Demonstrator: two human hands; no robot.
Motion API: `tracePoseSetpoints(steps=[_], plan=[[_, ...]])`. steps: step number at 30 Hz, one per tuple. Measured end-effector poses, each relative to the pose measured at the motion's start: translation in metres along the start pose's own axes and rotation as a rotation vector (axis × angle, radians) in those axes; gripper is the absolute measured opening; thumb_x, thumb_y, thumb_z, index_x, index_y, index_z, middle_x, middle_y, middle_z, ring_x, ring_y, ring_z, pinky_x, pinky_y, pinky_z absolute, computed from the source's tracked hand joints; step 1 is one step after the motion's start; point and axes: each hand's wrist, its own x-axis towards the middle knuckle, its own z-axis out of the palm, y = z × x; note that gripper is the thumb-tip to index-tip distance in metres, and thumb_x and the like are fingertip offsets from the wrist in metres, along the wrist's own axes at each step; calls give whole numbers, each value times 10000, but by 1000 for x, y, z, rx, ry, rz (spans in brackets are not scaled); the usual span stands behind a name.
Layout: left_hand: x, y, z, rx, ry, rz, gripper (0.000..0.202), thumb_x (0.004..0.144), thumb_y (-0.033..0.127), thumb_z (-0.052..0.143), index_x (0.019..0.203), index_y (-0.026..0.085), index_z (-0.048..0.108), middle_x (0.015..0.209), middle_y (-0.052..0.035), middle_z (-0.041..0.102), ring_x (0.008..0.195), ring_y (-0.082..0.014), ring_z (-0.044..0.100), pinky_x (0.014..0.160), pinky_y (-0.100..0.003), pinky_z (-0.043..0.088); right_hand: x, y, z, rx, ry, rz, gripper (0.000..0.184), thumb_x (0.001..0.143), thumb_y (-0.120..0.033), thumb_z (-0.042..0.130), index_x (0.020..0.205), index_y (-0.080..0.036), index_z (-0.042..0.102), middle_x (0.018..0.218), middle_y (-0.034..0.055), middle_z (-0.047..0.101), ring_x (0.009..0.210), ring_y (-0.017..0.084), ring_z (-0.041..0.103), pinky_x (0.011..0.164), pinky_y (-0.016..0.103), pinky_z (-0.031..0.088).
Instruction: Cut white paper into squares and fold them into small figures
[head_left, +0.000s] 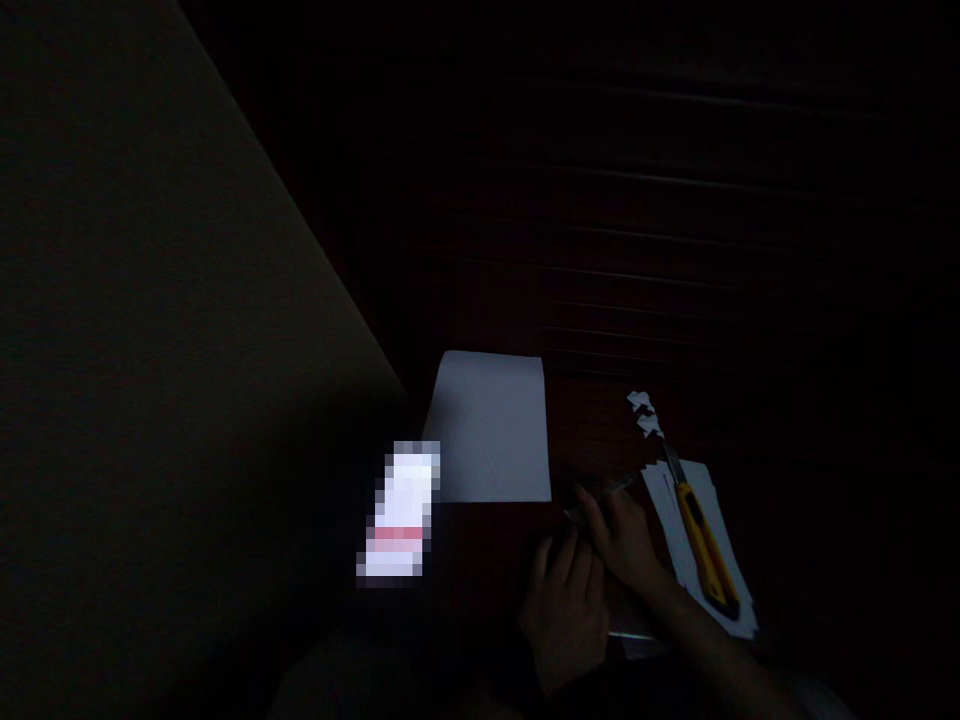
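Note:
The scene is very dark. My left hand (566,605) lies low on the dark table with its fingers stretched forward and slightly apart; nothing shows in it. Touching or just beside it, my right hand (621,532) has its fingers bent around something thin. A faint, translucent strip (622,484) shows at those fingertips, too dim to name. To the right, a yellow utility knife (703,548) with its blade out rests on a stack of white paper pieces (724,520). A blank white sheet (495,430) lies ahead and left of my hands.
Small jagged paper scraps (646,422) lie beyond the knife's blade tip. A bright, blurred-out screen (401,515) overlaps the sheet's left lower side. A pale wall or panel (150,300) rises on the left. Below my hands a pale edge (630,635) glints.

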Motion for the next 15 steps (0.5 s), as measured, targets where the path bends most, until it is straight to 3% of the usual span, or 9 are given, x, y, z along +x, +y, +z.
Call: tracePoseSetpoints(steps=[15], plan=[[0,0,-1,33,2,23,415,849,319,389,1193,130,524,1279,-112,486,1260,-296,306,1030,-501,208,1,0,-1,36,6,-5,155,877,-267,472,743,-192,495,691,13,556,648,151,529,625,280,390]])
